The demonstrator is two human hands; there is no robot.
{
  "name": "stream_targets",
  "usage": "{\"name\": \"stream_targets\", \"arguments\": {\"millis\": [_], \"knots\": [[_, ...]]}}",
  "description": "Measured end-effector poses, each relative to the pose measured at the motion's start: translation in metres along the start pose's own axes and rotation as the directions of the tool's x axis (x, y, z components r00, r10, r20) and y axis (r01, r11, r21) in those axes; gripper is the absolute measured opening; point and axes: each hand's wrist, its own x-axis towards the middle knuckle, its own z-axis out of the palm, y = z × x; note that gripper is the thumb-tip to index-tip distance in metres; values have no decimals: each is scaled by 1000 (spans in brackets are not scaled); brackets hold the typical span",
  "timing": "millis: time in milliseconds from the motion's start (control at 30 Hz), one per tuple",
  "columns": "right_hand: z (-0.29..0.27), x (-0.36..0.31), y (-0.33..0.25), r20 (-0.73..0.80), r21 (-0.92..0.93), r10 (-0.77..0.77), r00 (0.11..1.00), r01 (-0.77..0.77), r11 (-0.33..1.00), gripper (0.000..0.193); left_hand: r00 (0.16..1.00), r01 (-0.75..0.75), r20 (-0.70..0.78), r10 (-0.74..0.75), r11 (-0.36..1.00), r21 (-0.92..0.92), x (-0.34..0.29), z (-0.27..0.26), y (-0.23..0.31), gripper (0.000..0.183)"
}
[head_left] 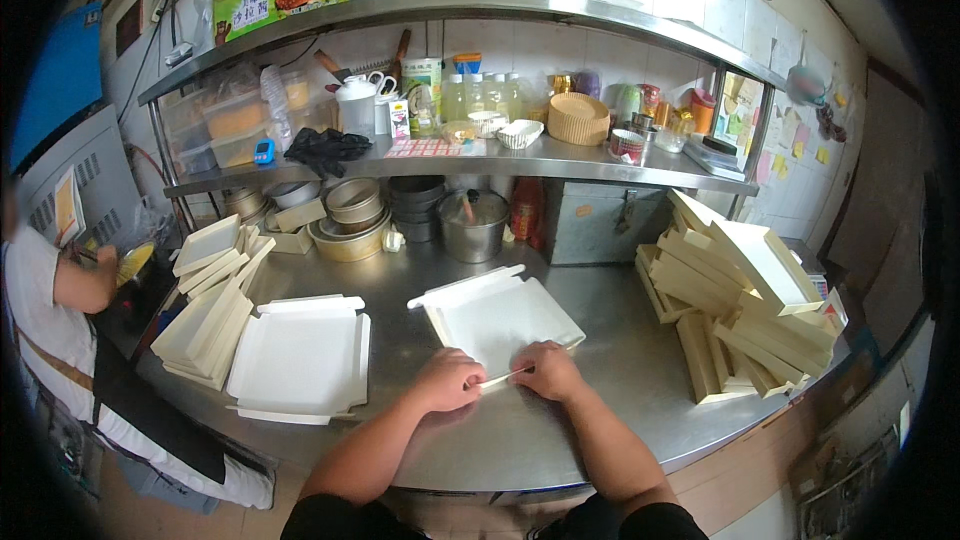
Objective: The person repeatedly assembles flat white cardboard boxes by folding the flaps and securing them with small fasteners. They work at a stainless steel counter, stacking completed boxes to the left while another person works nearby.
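Observation:
A partly folded white cardboard box blank (495, 318) lies in front of me on the steel table. My left hand (450, 380) grips its near left corner, fingers curled in on the flap. At the near right corner my right hand (550, 372) pinches the same near edge, which stands up between the two hands. The far flap of the blank still lies spread outward. To the left rests a flat, unfolded white box blank (300, 360), touched by neither hand.
Leaning stacks of folded cardboard trays (205, 340) stand at the left, with a larger jumbled pile of trays (745, 300) at the right. Cake pans (355, 225), a lidded pot (475, 225) and a grey metal box (605, 225) line the back. A co-worker (60, 320) stands at far left.

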Motion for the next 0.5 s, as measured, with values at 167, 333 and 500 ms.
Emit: {"name": "stream_targets", "arguments": {"millis": [167, 333, 500], "knots": [[-1, -4, -15, 92, -50, 143, 985, -139, 989, 22, 962, 16, -263, 69, 951, 309, -3, -7, 13, 16], [-14, -3, -31, 105, -105, 329, 938, -319, 942, 27, 955, 292, -175, -241, 874, 388, -8, -22, -5, 17], [3, -4, -37, 215, 41, 216, 952, -230, 972, 30, 975, 181, -133, -179, 984, -4, 0, 16, 16, 18]]}}
